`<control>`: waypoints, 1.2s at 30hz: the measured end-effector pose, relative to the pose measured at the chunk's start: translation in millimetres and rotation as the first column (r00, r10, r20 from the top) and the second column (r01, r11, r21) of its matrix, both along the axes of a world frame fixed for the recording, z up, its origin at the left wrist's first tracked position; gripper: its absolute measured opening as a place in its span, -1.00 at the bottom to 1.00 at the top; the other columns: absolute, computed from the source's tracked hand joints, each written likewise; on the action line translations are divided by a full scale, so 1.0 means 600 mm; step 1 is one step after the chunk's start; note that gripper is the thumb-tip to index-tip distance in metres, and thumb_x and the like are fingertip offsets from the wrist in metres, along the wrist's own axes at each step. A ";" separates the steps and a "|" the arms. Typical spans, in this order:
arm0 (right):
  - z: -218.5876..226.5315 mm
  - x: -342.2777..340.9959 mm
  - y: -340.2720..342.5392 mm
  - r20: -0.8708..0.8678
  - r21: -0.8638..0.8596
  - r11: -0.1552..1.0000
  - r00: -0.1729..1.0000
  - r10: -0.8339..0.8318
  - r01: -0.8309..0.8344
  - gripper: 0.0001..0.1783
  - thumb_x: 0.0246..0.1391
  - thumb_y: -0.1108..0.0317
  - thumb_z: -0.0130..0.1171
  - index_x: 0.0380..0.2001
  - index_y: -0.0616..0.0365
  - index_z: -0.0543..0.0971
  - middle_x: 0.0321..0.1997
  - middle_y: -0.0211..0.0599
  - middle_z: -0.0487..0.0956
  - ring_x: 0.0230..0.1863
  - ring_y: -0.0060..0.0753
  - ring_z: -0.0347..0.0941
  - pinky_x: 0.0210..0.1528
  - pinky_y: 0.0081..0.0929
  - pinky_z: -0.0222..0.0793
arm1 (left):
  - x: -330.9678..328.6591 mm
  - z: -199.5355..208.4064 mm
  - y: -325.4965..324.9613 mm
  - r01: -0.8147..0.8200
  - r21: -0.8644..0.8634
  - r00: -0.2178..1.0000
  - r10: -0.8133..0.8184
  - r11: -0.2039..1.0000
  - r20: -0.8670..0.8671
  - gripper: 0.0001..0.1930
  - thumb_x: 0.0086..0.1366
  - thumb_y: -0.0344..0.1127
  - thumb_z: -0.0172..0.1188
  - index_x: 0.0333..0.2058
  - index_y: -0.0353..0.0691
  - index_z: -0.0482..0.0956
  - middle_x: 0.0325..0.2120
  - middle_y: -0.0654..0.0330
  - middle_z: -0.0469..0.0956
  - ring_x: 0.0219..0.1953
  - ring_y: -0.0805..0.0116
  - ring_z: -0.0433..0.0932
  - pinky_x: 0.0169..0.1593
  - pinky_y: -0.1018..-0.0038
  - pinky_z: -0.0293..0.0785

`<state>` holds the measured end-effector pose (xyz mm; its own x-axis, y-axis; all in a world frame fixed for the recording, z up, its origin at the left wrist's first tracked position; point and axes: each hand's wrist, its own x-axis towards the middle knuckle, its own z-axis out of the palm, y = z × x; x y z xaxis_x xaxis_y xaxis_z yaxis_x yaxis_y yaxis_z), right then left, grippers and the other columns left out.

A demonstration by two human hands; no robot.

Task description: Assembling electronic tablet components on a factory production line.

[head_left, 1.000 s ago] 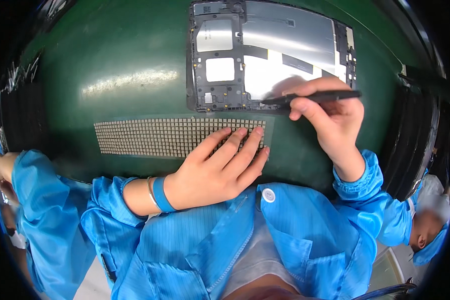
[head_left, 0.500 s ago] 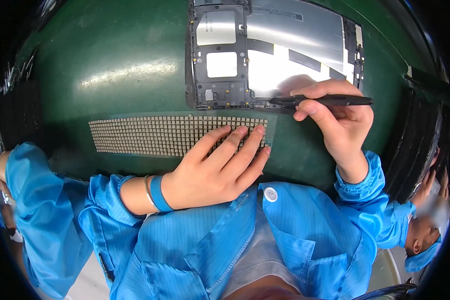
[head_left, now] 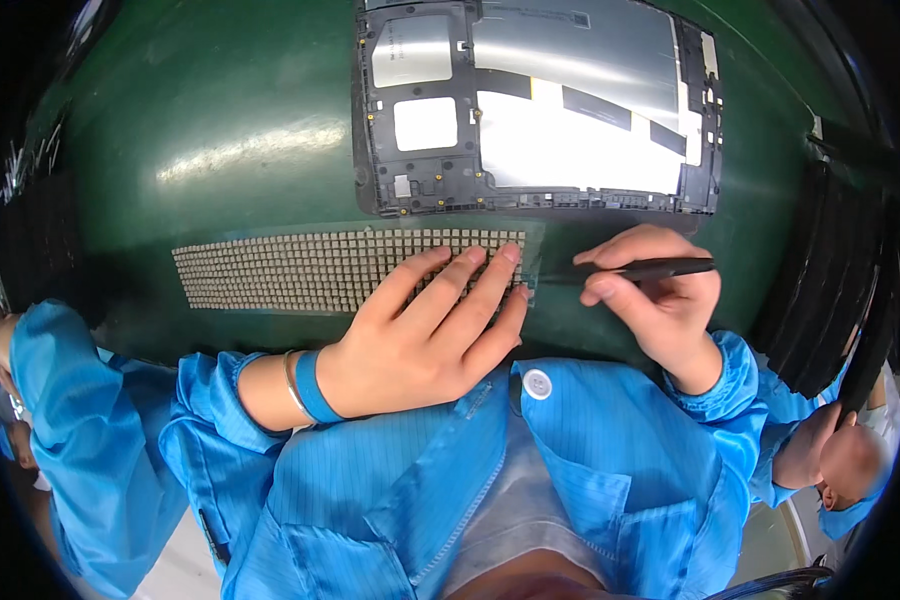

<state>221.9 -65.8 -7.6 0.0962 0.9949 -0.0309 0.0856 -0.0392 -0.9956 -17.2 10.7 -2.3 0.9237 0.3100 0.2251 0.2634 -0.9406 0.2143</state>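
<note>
My left hand [head_left: 417, 325] lies with its fingers stretched over the right end of a strip of small grey-tan square pads [head_left: 280, 272], pressing on it. My right hand [head_left: 675, 305] pinches slim black tweezers [head_left: 665, 268] between thumb and fingers. Their dark tips point left at the strip's right edge; whether a pad sits in them is too small to tell. Beyond both hands lies a flat tablet-like panel [head_left: 580, 55], shiny silver with a black frame along its sides and bottom. Neither hand touches it.
The green work surface [head_left: 220, 100] runs under everything. Dark ribbed black items [head_left: 815, 290] stand at its right edge, with another dark stack [head_left: 45, 235] at the left. A co-worker's blue sleeve [head_left: 95, 430] is close on the left; another person [head_left: 855, 465] is at the right.
My right hand has brought the tweezers from the panel's lower edge down toward the right end of the pad strip. My left hand stays on the strip. The view has shifted slightly.
</note>
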 end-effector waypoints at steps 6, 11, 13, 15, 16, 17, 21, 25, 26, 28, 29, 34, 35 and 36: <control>-0.005 -0.023 -0.007 0.066 -0.038 0.999 0.998 0.022 -0.019 -0.78 -0.08 0.54 0.44 -0.32 0.30 0.63 -0.35 -0.20 0.67 -0.39 -0.48 0.61 -0.37 -0.60 0.49 | -0.013 -0.004 0.001 0.026 0.029 1.000 -0.026 0.999 -0.013 -0.70 0.25 -0.05 0.19 -0.12 -0.03 0.64 0.03 0.07 0.56 -0.05 0.24 0.54 -0.01 0.36 0.54; -0.006 -0.030 -0.007 0.045 -0.051 0.999 0.999 -0.006 0.008 -0.78 -0.08 0.53 0.45 -0.33 0.30 0.64 -0.36 -0.21 0.67 -0.39 -0.46 0.62 -0.37 -0.59 0.50 | -0.017 0.000 0.002 0.048 0.052 0.998 -0.046 0.998 -0.041 -0.69 0.26 -0.05 0.18 -0.11 -0.03 0.64 0.03 0.06 0.56 -0.04 0.23 0.54 -0.01 0.35 0.54; -0.007 -0.030 -0.005 0.067 -0.022 1.000 0.998 0.006 -0.005 -0.79 -0.08 0.52 0.45 -0.34 0.29 0.63 -0.36 -0.21 0.67 -0.39 -0.46 0.62 -0.37 -0.58 0.50 | -0.018 0.001 0.000 0.053 0.061 0.997 -0.050 0.997 -0.056 -0.69 0.26 -0.05 0.18 -0.10 -0.02 0.64 0.03 0.06 0.56 -0.04 0.23 0.54 0.00 0.34 0.54; -0.008 -0.029 -0.003 0.088 0.007 1.000 0.996 0.019 -0.020 -0.79 -0.08 0.52 0.45 -0.34 0.28 0.63 -0.36 -0.22 0.67 -0.39 -0.45 0.62 -0.37 -0.57 0.51 | -0.019 0.000 -0.003 0.057 0.072 0.996 -0.052 0.996 -0.076 -0.69 0.26 -0.05 0.17 -0.09 0.02 0.63 0.04 0.05 0.56 -0.02 0.21 0.54 0.02 0.32 0.54; -0.006 -0.028 -0.001 0.104 0.013 0.999 0.994 0.045 -0.046 -0.80 -0.08 0.53 0.44 -0.35 0.28 0.63 -0.38 -0.22 0.66 -0.40 -0.46 0.62 -0.39 -0.57 0.50 | -0.019 0.001 -0.004 0.058 0.073 0.996 -0.052 0.996 -0.075 -0.69 0.26 -0.05 0.17 -0.09 0.02 0.63 0.04 0.05 0.56 -0.02 0.21 0.54 0.02 0.32 0.54; -0.004 -0.027 0.000 0.120 0.018 0.997 0.990 0.070 -0.073 -0.80 -0.09 0.55 0.44 -0.35 0.29 0.63 -0.39 -0.22 0.65 -0.42 -0.47 0.61 -0.41 -0.58 0.50 | -0.019 0.001 -0.005 0.055 0.073 0.996 -0.049 0.996 -0.081 -0.69 0.25 -0.05 0.17 -0.08 0.05 0.63 0.05 0.05 0.55 -0.01 0.21 0.53 0.04 0.31 0.54; 0.001 -0.035 -0.003 -0.026 -0.091 0.995 0.999 0.036 -0.038 -0.83 -0.07 0.58 0.41 -0.36 0.31 0.62 -0.41 -0.23 0.64 -0.46 -0.49 0.60 -0.44 -0.61 0.48 | -0.023 0.002 -0.005 0.059 0.086 0.993 -0.050 0.995 -0.109 -0.68 0.23 -0.06 0.16 -0.06 0.10 0.63 0.08 0.04 0.53 0.02 0.19 0.51 0.06 0.30 0.52; 0.006 -0.033 -0.006 -0.080 -0.055 0.998 0.996 0.025 -0.030 -0.84 -0.03 0.62 0.37 -0.34 0.33 0.61 -0.40 -0.19 0.62 -0.48 -0.49 0.59 -0.46 -0.62 0.48 | -0.023 0.007 -0.003 0.061 0.066 0.993 -0.054 0.996 -0.106 -0.66 0.22 -0.06 0.17 -0.04 0.11 0.62 0.09 0.03 0.52 0.04 0.18 0.50 0.08 0.28 0.50; 0.008 -0.030 -0.006 -0.090 -0.055 0.998 0.995 0.037 -0.042 -0.84 -0.03 0.64 0.36 -0.33 0.35 0.61 -0.38 -0.16 0.63 -0.47 -0.47 0.59 -0.46 -0.61 0.48 | -0.023 0.008 -0.003 0.063 0.060 0.993 -0.056 0.996 -0.107 -0.66 0.21 -0.07 0.17 -0.04 0.11 0.62 0.09 0.03 0.51 0.04 0.18 0.50 0.09 0.28 0.50; 0.017 -0.023 0.004 -0.127 -0.004 1.000 0.992 0.000 0.000 -0.83 -0.02 0.66 0.34 -0.31 0.36 0.59 -0.36 -0.14 0.63 -0.46 -0.46 0.58 -0.45 -0.61 0.49 | -0.025 0.008 -0.004 0.058 0.056 0.993 -0.052 0.997 -0.106 -0.66 0.21 -0.07 0.17 -0.03 0.11 0.62 0.10 0.03 0.51 0.04 0.17 0.49 0.09 0.27 0.49; 0.021 -0.017 0.012 -0.171 0.043 0.998 0.985 -0.037 0.045 -0.82 -0.02 0.67 0.33 -0.29 0.37 0.58 -0.34 -0.11 0.63 -0.45 -0.46 0.57 -0.43 -0.60 0.49 | -0.027 0.008 -0.004 0.058 0.058 0.993 -0.051 0.997 -0.108 -0.65 0.20 -0.07 0.17 -0.03 0.11 0.62 0.10 0.03 0.51 0.04 0.17 0.49 0.09 0.27 0.49; 0.014 0.011 0.041 -0.094 0.073 0.989 0.988 -0.121 0.128 -0.79 0.05 0.63 0.30 -0.22 0.37 0.53 -0.30 -0.11 0.63 -0.41 -0.48 0.56 -0.33 -0.59 0.52 | -0.026 0.004 -0.002 0.060 0.037 0.996 -0.057 0.998 -0.072 -0.70 0.20 -0.11 0.18 -0.08 0.10 0.63 0.09 0.03 0.51 0.02 0.18 0.51 0.07 0.29 0.51; 0.012 0.007 0.041 -0.093 0.098 0.988 0.990 -0.108 0.117 -0.79 0.05 0.63 0.30 -0.22 0.37 0.54 -0.29 -0.11 0.63 -0.40 -0.48 0.56 -0.32 -0.60 0.52 | -0.024 0.003 -0.001 0.052 0.029 0.998 -0.051 0.998 -0.036 -0.74 0.19 -0.14 0.19 -0.13 0.08 0.63 0.08 0.03 0.52 0.00 0.18 0.52 0.05 0.30 0.52; 0.010 0.004 0.043 -0.093 0.124 0.987 0.991 -0.095 0.106 -0.79 0.05 0.63 0.30 -0.22 0.36 0.54 -0.29 -0.11 0.63 -0.39 -0.48 0.57 -0.31 -0.60 0.52 | -0.023 0.002 0.000 0.045 0.021 0.999 -0.045 0.999 -0.001 -0.78 0.19 -0.16 0.20 -0.18 0.06 0.63 0.08 0.04 0.53 -0.02 0.18 0.53 0.03 0.31 0.53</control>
<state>224.3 -40.1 -1.5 0.1988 0.9765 0.0834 0.0009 0.0849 -0.9964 -30.9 10.7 -1.0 0.9366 0.2636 0.2308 0.2211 -0.9557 0.1943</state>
